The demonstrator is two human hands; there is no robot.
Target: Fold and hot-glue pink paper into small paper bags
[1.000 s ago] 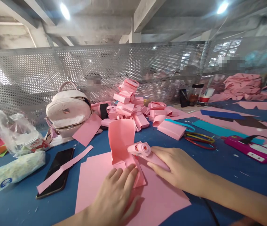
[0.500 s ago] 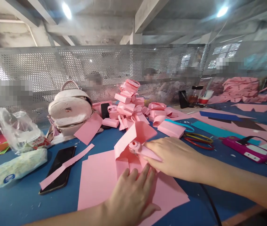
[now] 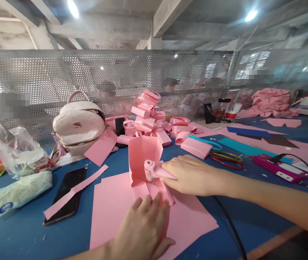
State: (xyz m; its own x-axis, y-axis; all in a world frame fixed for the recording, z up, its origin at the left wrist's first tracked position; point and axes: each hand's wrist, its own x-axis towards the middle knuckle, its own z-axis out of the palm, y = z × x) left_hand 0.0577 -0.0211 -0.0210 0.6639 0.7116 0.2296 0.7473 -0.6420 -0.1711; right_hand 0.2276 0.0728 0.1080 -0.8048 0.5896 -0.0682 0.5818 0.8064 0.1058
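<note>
Right hand (image 3: pixel 190 177): closed around what looks like a pink glue gun (image 3: pixel 154 171), its front end down inside the folded pink piece (image 3: pixel 141 155). Nozzle tip not clear to me. Left hand (image 3: pixel 143 225): holding nothing in a curl; fingers spread, fingertips resting on the piece's near edge. The piece sits in front of me on the flat pink sheets (image 3: pixel 109 213), back panel upright.

Risks, as I judge them. If the gun is hot, my left fingertips are close enough to get burned should the nozzle swing toward me. If my left hand eases off, the piece could slide or spring up, since only those fingertips seem to steady it. Stray glue could run over the edge and stick it to the top sheet. The black cord (image 3: pixel 228 217) comes out below my right wrist toward the near edge of the blue table (image 3: pixel 15 238); a snag there could tug the gun off line.

Against half a second ago: the back panel leaned over to the right above the gun; now it stands up straight. Left hand lies a little farther left. Farther out, the phone (image 3: pixel 75 200) under its pink strip (image 3: pixel 75 190) and the heap of pink pieces (image 3: pixel 145 124) look unchanged.
</note>
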